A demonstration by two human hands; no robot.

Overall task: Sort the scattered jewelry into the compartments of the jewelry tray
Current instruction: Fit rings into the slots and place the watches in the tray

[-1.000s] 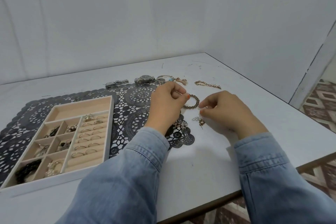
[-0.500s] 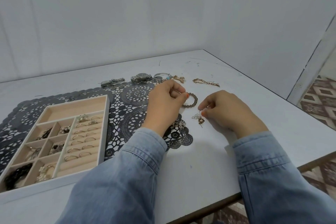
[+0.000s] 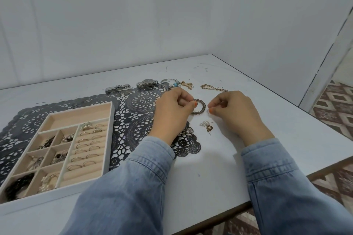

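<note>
Our left hand (image 3: 172, 114) pinched the bracelet (image 3: 203, 106) on the table (image 3: 210, 168). Our right hand (image 3: 235, 112) lay curled just beside it; whether it gripped anything, we could not tell.

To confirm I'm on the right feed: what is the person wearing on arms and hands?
Both arms wear light blue denim long sleeves with stitched cuffs: left sleeve, right sleeve. The left hand and right hand are ungloved, with orange polish on the thumbnails.
</note>
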